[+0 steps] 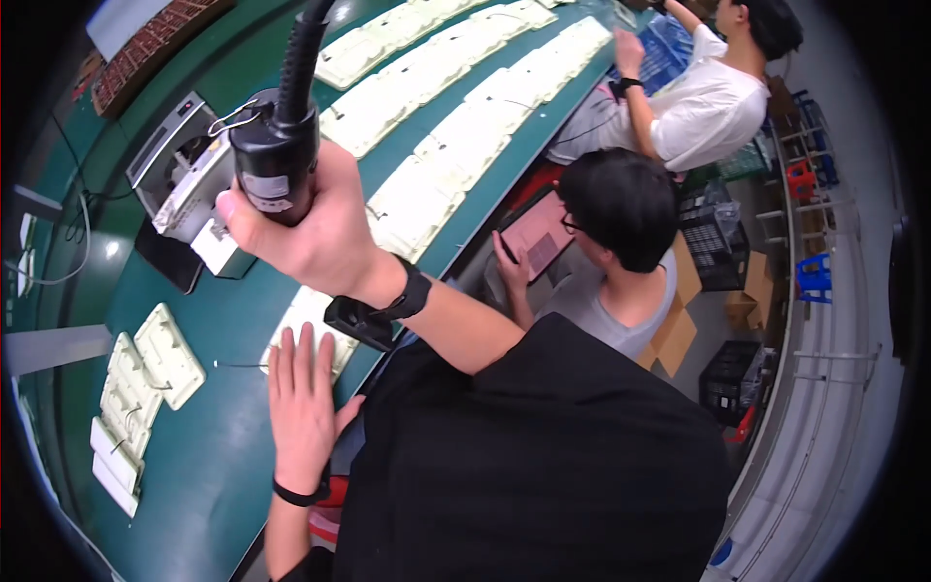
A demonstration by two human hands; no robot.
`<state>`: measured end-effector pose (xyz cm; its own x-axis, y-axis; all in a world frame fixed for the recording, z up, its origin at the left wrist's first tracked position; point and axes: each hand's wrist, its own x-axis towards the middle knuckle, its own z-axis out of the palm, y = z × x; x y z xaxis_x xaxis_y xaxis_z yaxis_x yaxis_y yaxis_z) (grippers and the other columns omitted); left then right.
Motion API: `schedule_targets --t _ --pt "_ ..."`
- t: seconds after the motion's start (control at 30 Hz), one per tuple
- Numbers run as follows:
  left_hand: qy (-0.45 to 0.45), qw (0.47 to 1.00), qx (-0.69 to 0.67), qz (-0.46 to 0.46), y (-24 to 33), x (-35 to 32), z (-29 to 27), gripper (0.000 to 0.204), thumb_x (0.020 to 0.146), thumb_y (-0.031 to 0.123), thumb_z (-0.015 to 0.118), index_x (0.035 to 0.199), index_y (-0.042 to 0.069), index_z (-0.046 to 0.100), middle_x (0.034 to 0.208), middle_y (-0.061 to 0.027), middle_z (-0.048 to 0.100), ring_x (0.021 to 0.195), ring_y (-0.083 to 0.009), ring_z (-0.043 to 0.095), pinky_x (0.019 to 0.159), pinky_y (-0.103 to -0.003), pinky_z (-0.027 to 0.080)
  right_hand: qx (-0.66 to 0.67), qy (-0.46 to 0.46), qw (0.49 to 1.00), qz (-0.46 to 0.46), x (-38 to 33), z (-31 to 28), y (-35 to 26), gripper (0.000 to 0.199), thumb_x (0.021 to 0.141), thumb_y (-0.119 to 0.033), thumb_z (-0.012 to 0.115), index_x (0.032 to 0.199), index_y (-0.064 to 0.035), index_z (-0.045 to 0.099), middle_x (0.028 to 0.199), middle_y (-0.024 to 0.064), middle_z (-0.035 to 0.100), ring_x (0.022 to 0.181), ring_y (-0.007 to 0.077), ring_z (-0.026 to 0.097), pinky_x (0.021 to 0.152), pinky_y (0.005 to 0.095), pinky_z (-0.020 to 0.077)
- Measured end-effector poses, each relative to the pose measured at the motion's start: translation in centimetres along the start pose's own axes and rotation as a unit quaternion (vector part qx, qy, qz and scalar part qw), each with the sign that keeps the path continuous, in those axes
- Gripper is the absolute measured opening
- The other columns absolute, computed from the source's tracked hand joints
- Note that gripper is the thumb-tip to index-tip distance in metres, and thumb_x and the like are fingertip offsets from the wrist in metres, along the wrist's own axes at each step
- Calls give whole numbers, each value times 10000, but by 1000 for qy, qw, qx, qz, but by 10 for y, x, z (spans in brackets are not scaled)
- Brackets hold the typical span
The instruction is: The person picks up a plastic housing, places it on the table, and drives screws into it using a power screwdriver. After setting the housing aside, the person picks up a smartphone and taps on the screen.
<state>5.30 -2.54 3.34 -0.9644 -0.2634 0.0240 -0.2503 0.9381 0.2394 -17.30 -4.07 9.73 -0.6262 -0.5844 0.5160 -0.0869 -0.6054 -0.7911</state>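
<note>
My right hand (315, 228) is raised above the green table (213, 466), shut on a black electric screwdriver (276, 160) that hangs from a thick black cable running up out of view. A black watch sits on that wrist. My left hand (303, 407) lies flat, palm down and fingers spread, on the table edge. Its fingertips rest on a white plastic moulded part (312, 315); much of that part is hidden by my right wrist.
A pile of white moulded parts (145, 388) lies at the left. A grey and white machine (179, 175) stands behind the screwdriver. Rows of white parts (456, 116) run up the table. Two seated people are on the right, the nearer with a tablet (538, 238). Black crates (732, 378) stand beyond.
</note>
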Motion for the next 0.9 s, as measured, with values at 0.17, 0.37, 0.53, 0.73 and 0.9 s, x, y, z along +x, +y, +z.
schedule_targets --t 0.17,0.37,0.53,0.73,0.9 --pt "18 1000 12 -17 1 -44 26 716 788 170 782 1460 63 561 1551 -192 497 1439 -415 462 1165 -555 406 -21 -18 1000 1 0 -7 24 204 990 -34 644 1176 -47 561 669 -2 569 557 111 562 491 278 451" --pt "274 926 -200 -168 -13 -91 22 366 879 127 760 1218 7 696 1168 -166 716 1124 -264 686 952 -389 561 113 -42 987 110 2 12 12 144 994 -133 598 1057 -50 497 646 15 442 495 127 430 497 300 414" --pt "545 545 -398 -498 -56 -93 7 288 1046 213 638 1112 -66 664 1017 -76 678 932 -98 569 831 -297 486 113 -77 975 172 -10 35 15 155 990 -132 601 1034 -38 487 654 36 462 495 133 435 490 299 416" --pt "640 535 -272 -480 -193 -125 -36 336 1064 251 619 1194 -56 651 1013 -63 666 939 -135 592 875 -297 489 88 -127 966 207 -25 35 22 144 982 -91 610 1033 -37 487 665 44 496 506 129 468 489 287 422" --pt "555 569 -302 -527 -269 -159 -32 358 1035 287 680 1235 -10 673 1094 -85 700 973 -152 630 842 -308 537 74 -118 956 259 -33 44 27 184 922 29 671 1060 -26 563 708 28 578 571 109 566 514 271 455"
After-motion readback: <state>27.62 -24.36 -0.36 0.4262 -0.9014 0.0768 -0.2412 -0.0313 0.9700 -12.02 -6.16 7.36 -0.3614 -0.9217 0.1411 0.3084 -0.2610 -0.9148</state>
